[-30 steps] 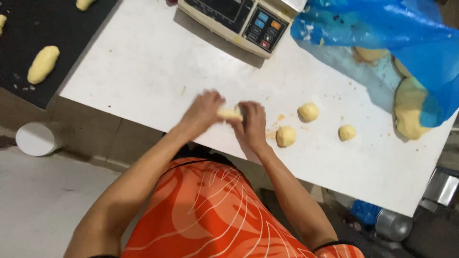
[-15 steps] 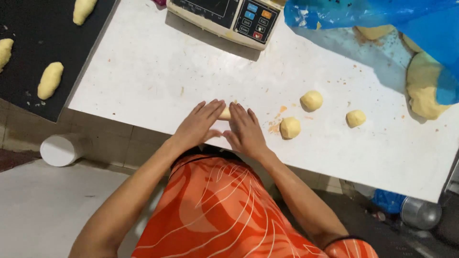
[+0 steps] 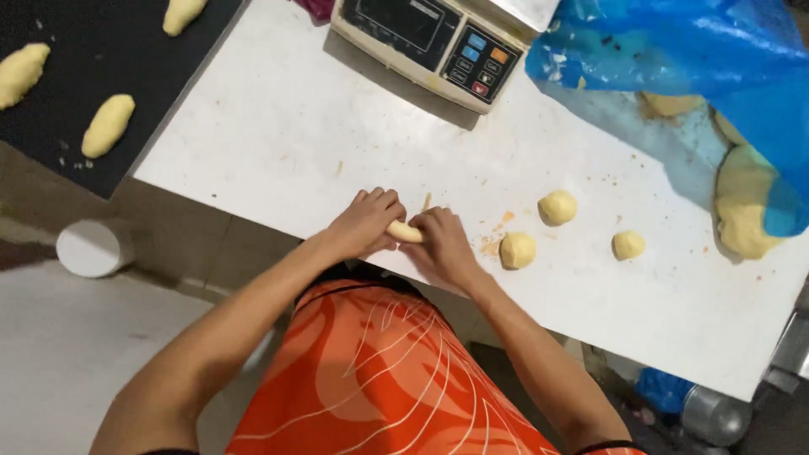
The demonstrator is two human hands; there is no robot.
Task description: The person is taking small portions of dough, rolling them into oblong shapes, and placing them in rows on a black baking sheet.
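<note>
A short roll of yellow dough (image 3: 404, 231) lies on the white table (image 3: 320, 143) near its front edge, held between both hands. My left hand (image 3: 364, 222) curls over its left end and my right hand (image 3: 442, 244) covers its right end. Three small round dough balls sit to the right: one (image 3: 517, 249) close to my right hand, one (image 3: 558, 206) behind it, one (image 3: 629, 244) further right.
A digital scale (image 3: 438, 46) stands at the back. A blue plastic sheet (image 3: 699, 59) partly covers a large dough mass (image 3: 746, 211) at right. A black tray (image 3: 76, 93) at left holds three shaped dough pieces. A white round tub (image 3: 91, 248) sits on the floor.
My flat hands, which pressed on the dough half a second ago, have curled around it; the roll now shows between them. The view has shifted slightly.
</note>
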